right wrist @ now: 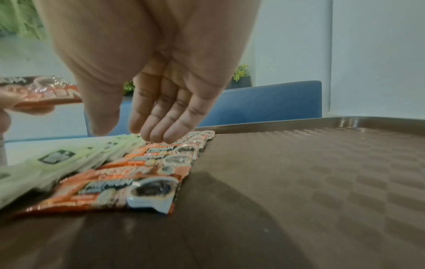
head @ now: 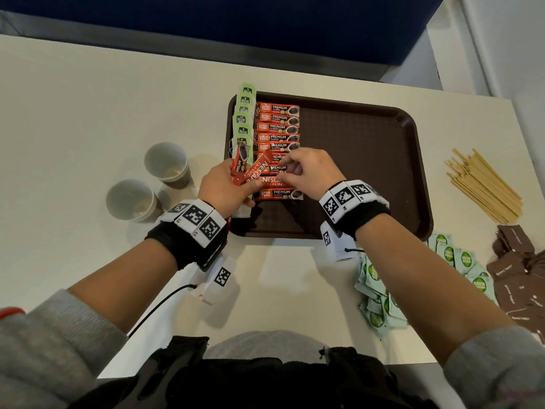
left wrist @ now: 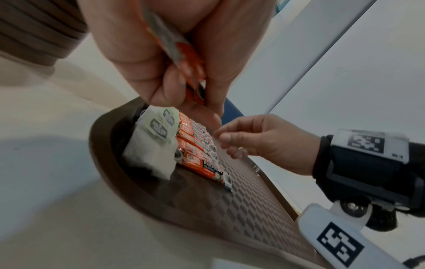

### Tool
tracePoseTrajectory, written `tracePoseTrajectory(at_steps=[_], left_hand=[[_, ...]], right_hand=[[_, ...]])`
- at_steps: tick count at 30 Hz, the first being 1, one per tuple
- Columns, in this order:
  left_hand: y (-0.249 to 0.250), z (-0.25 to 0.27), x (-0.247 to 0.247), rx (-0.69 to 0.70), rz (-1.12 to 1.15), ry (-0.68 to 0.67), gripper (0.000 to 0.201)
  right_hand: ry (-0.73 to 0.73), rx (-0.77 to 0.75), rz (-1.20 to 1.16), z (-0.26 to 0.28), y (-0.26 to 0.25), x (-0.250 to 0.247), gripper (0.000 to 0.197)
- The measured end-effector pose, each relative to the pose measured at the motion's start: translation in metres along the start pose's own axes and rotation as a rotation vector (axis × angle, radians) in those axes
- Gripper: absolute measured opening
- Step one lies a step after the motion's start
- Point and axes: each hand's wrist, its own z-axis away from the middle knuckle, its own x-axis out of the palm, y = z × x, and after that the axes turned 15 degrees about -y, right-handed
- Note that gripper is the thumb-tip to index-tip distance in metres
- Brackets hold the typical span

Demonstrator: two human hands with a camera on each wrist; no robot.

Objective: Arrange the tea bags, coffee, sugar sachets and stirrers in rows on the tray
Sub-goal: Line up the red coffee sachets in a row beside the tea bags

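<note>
A brown tray (head: 368, 172) holds a row of green tea bags (head: 243, 113) along its left edge and a column of red coffee sachets (head: 277, 125) beside them. My left hand (head: 233, 178) grips a few red coffee sachets (head: 256, 171) over the tray's left rim; the left wrist view shows these sachets (left wrist: 184, 52) pinched between thumb and fingers. My right hand (head: 287, 169) hovers over the coffee column, its fingertips (right wrist: 161, 136) straight, pointing down and touching the laid sachets (right wrist: 128, 185), holding nothing. Wooden stirrers (head: 483, 184) lie right of the tray.
Two paper cups (head: 166, 163) (head: 131, 199) stand left of the tray. A heap of green sugar sachets (head: 460, 261) and one of brown sachets (head: 522, 278) lie at the front right. The tray's right half is bare. A blue panel backs the table.
</note>
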Motion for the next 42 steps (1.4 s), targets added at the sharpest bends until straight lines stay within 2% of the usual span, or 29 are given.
tracePoseTrajectory(at_steps=[4, 7, 12, 15, 17, 20, 23, 29, 36, 42], left_hand=[[-0.003, -0.001, 0.001, -0.010, 0.066, -0.024, 0.039], [-0.004, -0.001, 0.002, 0.006, 0.075, -0.032, 0.047], [-0.003, 0.002, 0.003, 0.046, -0.041, -0.055, 0.033], [-0.004, 0.001, 0.001, 0.043, -0.134, -0.001, 0.022], [-0.003, 0.000, 0.000, 0.053, -0.123, 0.045, 0.025], [0.003, 0.001, 0.000, 0.095, -0.032, 0.071, 0.020], [0.008, 0.002, 0.003, 0.132, -0.023, 0.055, 0.026], [0.003, 0.000, 0.006, 0.096, -0.057, 0.098, 0.007], [-0.005, -0.001, 0.001, 0.036, -0.069, 0.091, 0.009], [-0.005, -0.001, 0.003, 0.007, 0.014, 0.055, 0.013]], right_hand=[[0.049, -0.054, -0.131, 0.001, -0.008, -0.005, 0.035], [0.004, -0.083, -0.179, 0.001, -0.012, -0.005, 0.032], [-0.036, -0.099, -0.228, 0.000, -0.013, -0.004, 0.016], [-0.065, -0.127, -0.261, 0.004, -0.013, -0.012, 0.016], [-0.072, -0.149, -0.271, 0.006, -0.014, -0.016, 0.017], [-0.093, -0.142, -0.221, 0.007, -0.017, -0.019, 0.016], [-0.129, -0.123, -0.073, 0.006, -0.018, -0.018, 0.017], [-0.170, -0.101, -0.095, 0.009, -0.016, -0.016, 0.016], [-0.299, -0.033, -0.191, 0.012, -0.001, -0.008, 0.016], [-0.277, -0.038, -0.206, 0.012, -0.005, -0.005, 0.020]])
